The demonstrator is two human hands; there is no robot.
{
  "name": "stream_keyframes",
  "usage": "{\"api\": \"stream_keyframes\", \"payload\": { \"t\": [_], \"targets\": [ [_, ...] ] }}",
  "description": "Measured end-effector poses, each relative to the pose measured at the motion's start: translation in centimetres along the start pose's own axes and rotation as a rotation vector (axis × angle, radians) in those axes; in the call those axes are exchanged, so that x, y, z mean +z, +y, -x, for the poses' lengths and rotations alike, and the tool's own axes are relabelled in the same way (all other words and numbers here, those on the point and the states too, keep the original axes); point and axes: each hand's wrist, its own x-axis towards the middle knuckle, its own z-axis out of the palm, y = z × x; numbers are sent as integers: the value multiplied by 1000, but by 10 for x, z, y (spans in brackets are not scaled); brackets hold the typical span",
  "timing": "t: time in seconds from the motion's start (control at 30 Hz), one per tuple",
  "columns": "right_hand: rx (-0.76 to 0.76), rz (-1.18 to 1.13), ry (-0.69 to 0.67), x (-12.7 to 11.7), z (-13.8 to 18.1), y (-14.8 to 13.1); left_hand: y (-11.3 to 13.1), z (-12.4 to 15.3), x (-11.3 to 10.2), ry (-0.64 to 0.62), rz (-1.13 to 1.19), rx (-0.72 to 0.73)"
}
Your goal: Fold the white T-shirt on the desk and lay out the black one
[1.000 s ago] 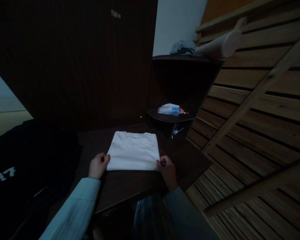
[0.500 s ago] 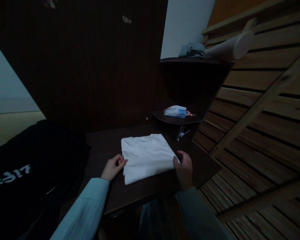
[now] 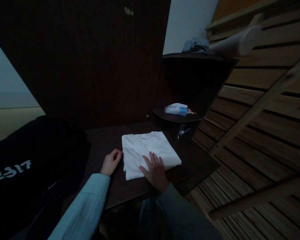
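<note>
A folded white T-shirt [image 3: 146,150] lies on a dark wooden table [image 3: 190,163], turned a little clockwise. My right hand [image 3: 155,171] rests flat on the shirt's near edge, fingers stretched out and holding nothing. My left hand [image 3: 111,161] sits at the shirt's left edge with its fingers curled loosely, touching the table beside the fabric; nothing shows in it.
A black garment with white lettering [image 3: 27,166] lies to the left. Behind the table a small dark shelf [image 3: 176,117] holds a white and blue packet [image 3: 176,109]. Grey folded cloth [image 3: 196,45] sits on a higher shelf. Wooden slats [image 3: 265,126] fill the right.
The shirt was turned from square to slightly clockwise. My right hand left the shirt's right corner and now lies flat on its near edge; my left hand let go of the left corner.
</note>
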Motion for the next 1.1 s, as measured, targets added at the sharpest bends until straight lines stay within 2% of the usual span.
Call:
{"api": "stream_keyframes", "payload": {
  "t": [0.13, 0.23, 0.4, 0.67, 0.77, 0.93, 1.03, 1.1],
  "targets": [
    [-45, 59, -40, 1, -7, 9, -1, -1, 1, 10, -16, 9],
    [-29, 95, -145, 3, -22, 18, 0, 0, 1, 19, -45, 12],
    [51, 109, -337, 6, -58, 32, 3, 1, 1, 2, -109, 15],
    [72, 58, -502, 17, -113, 49, 1, 0, 3, -71, -205, 14],
    [86, 41, -444, 25, -119, 50, -1, -1, 4, -93, -214, 52],
    [98, -74, -127, 32, -115, 49, 0, -6, 12, -51, -246, 80],
    [103, -182, 40, 24, -117, 37, 5, -19, 25, -17, -280, 70],
    [62, -205, 62, 19, -122, 21, 8, -31, 36, 3, -270, 83]
  ]
}}
